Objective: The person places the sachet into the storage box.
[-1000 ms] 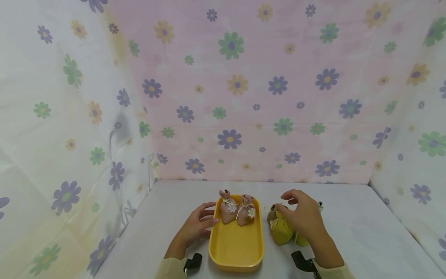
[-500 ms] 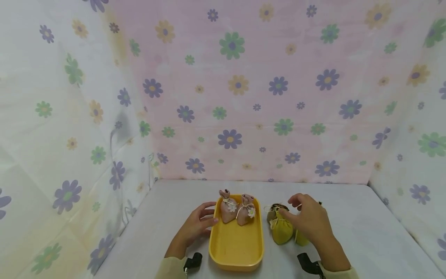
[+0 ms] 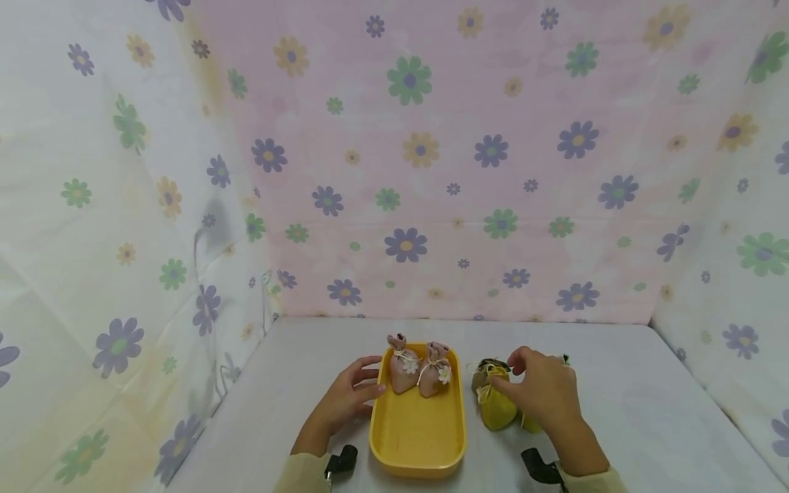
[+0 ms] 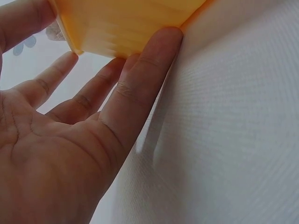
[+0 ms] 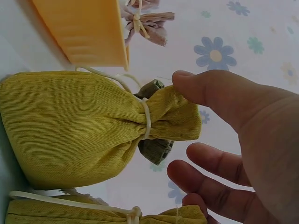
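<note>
At the left side of a yellow plastic tray [image 3: 418, 435] my left hand [image 3: 346, 397] rests its fingertips, fingers extended along the wall. Two pinkish drawstring pouches [image 3: 403, 376] with small flower trims lie at the tray's far end. My right hand [image 3: 547, 390] is at the gathered neck of an upright mustard-yellow drawstring pouch [image 5: 70, 128]. In the right wrist view, its thumb is at the cloth top while the other fingers stand apart from it. A second mustard pouch [image 5: 70, 213] is beside the first, partly covered by the hand. Behind peeks a dark olive-brown pouch [image 5: 155, 150].
All this stands on a white-covered table [image 3: 320, 342]. Flower-printed cloth [image 3: 407, 171] encloses the back and both sides. A dark top [image 3: 566, 358] of something shows behind my right hand, mostly hidden. Black wrist-camera mounts [image 3: 539, 467] sit at both wrists.
My right hand first shifted slightly right, away from the pouches, then came back left and lower to the mustard pouch's neck. My left hand and the tray stay in place.
</note>
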`<state>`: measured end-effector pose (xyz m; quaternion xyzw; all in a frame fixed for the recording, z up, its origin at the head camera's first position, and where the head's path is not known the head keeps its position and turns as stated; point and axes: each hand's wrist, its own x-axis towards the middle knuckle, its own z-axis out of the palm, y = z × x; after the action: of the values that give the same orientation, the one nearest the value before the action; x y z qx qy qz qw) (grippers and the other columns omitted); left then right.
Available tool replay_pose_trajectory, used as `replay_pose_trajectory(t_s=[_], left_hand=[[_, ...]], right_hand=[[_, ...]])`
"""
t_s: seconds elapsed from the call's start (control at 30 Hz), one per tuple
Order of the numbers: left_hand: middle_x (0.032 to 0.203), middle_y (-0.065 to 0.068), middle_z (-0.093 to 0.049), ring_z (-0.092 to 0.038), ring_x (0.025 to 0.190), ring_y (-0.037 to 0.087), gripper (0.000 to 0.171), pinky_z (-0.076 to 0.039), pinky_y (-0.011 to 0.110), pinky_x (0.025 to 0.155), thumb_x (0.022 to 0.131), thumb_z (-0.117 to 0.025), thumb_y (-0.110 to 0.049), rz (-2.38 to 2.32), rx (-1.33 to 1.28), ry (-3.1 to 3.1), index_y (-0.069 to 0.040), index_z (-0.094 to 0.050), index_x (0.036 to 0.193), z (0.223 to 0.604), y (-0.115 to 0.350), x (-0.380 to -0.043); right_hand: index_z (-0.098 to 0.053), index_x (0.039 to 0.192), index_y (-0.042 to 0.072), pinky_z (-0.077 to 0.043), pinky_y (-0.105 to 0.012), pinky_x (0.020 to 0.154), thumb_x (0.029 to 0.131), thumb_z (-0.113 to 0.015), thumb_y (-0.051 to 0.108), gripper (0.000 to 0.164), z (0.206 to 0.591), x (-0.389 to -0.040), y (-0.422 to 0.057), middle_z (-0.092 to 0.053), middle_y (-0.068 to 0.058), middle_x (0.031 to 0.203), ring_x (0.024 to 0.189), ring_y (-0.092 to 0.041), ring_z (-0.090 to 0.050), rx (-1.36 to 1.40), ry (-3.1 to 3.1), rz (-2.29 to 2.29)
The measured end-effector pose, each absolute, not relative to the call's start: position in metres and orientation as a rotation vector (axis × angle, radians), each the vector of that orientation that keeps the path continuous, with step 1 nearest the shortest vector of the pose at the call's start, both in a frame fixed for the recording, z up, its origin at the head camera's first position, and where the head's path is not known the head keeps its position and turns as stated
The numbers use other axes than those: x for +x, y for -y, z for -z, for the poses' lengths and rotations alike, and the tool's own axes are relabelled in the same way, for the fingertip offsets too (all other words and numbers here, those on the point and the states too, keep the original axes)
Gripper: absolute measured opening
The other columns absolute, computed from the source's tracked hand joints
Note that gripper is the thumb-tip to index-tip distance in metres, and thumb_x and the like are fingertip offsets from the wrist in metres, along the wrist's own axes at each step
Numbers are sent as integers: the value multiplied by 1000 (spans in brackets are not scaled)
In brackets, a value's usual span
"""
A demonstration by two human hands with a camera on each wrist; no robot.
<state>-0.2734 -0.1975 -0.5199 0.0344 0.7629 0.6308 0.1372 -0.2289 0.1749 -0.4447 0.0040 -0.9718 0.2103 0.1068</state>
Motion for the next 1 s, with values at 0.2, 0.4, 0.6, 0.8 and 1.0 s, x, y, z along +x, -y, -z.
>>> replay_pose_trajectory(t_s=[0.2,0.4,0.6,0.8,1.0], left_hand=[[153,20,-49,-62,128,32,69,-64,48,87,92,-78,-26,-1875,151,-2138,-22,-45,153,521,199,-275],[152,20,-50,-62,128,32,68,-64,48,86,93,-78,-26,-1871,157,-2152,-23,-45,152,523,200,-276],[152,20,-50,-61,129,33,68,-64,48,87,93,-77,-26,-1868,164,-2159,-22,-45,153,522,200,-275],[152,21,-50,-61,130,34,68,-64,48,87,93,-78,-26,-1860,158,-2170,-22,-45,153,518,199,-273],[152,20,-50,-61,130,34,70,-63,48,88,92,-79,-28,-1852,156,-2175,-23,-45,153,519,198,-276]], right_hand=[[-71,98,15,-43,-63,87,76,-80,68,58,448,-229,-171,-72,0,90,84,-24,-62,-11,2889,-604],[-72,100,14,-41,-67,91,76,-80,69,61,450,-230,-170,-74,0,91,87,-26,-63,-32,2896,-589],[-71,101,15,-37,-71,96,77,-80,68,58,453,-231,-171,-75,-1,94,89,-29,-63,-31,2884,-625],[-73,100,17,-36,-71,98,79,-83,59,48,456,-232,-171,-76,-1,94,87,-27,-66,-21,2847,-656],[-75,98,18,-37,-72,97,80,-84,52,40,455,-233,-172,-76,1,90,85,-25,-66,-16,2824,-654]])
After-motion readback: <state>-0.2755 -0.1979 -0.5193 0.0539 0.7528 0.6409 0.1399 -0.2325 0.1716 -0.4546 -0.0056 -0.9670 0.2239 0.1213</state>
